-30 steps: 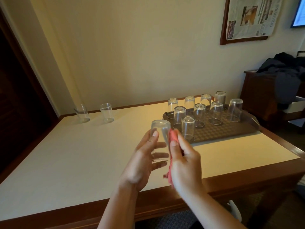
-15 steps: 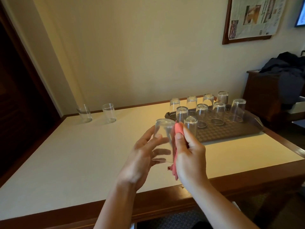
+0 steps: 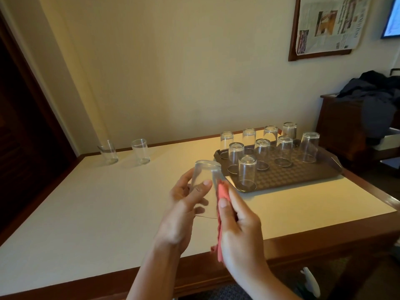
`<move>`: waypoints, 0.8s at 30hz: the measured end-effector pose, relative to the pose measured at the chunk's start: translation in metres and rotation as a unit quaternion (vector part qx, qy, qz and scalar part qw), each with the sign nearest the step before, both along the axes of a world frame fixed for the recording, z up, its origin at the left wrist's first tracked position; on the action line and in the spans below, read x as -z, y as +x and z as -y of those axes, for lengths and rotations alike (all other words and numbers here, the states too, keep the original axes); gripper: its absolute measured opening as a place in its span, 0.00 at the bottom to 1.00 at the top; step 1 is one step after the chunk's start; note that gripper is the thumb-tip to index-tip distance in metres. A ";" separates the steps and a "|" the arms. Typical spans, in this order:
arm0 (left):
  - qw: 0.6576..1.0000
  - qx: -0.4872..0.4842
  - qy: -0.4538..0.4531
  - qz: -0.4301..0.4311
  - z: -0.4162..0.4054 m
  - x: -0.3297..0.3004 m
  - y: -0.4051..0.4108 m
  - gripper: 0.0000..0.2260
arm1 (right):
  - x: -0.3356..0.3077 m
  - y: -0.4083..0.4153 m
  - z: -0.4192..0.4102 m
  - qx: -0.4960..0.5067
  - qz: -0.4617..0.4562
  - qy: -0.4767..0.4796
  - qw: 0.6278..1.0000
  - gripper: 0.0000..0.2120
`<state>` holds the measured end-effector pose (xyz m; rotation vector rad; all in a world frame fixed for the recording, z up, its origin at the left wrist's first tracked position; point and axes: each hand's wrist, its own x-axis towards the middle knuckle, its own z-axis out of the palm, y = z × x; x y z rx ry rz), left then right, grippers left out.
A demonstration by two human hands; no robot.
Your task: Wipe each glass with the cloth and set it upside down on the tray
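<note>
Above the near edge of the cream-topped wooden table [image 3: 86, 213], we hold a clear drinking glass [image 3: 205, 182] upside down, its base uppermost. Our left hand [image 3: 184, 211] grips it, fingers curled round its side. Our right hand [image 3: 240, 230] clutches a pink cloth [image 3: 223, 191] and presses it against the right side of the glass. Towards the far right corner of the table sits a brown patterned plastic tray [image 3: 298, 176], carrying ten clear glasses [image 3: 246, 169] set upside down in rows. Near the far left corner two more clear glasses [image 3: 140, 151] stand upright, just beside each other. A framed newspaper page [image 3: 329, 22] hangs on the wall, and dark clothing [image 3: 376, 100] lies heaped on a dark wooden cabinet [image 3: 337, 131] past the table's right edge.
</note>
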<state>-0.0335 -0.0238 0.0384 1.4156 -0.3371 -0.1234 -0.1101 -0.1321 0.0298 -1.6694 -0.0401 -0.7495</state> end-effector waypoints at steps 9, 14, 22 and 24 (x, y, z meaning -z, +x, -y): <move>0.995 0.095 -0.005 -0.027 0.005 0.001 -0.004 0.26 | -0.004 0.011 0.017 0.002 -0.052 0.058 0.997 0.17; 0.999 0.037 0.019 -0.004 0.009 0.008 -0.002 0.21 | 0.004 0.006 0.007 0.013 -0.020 0.026 0.999 0.18; 0.999 0.052 -0.002 0.010 0.006 0.003 0.001 0.25 | 0.014 0.003 0.005 0.021 -0.005 0.029 0.999 0.17; 0.999 0.049 0.012 0.016 0.007 0.005 -0.001 0.23 | 0.015 0.002 0.004 0.025 0.008 0.002 1.000 0.17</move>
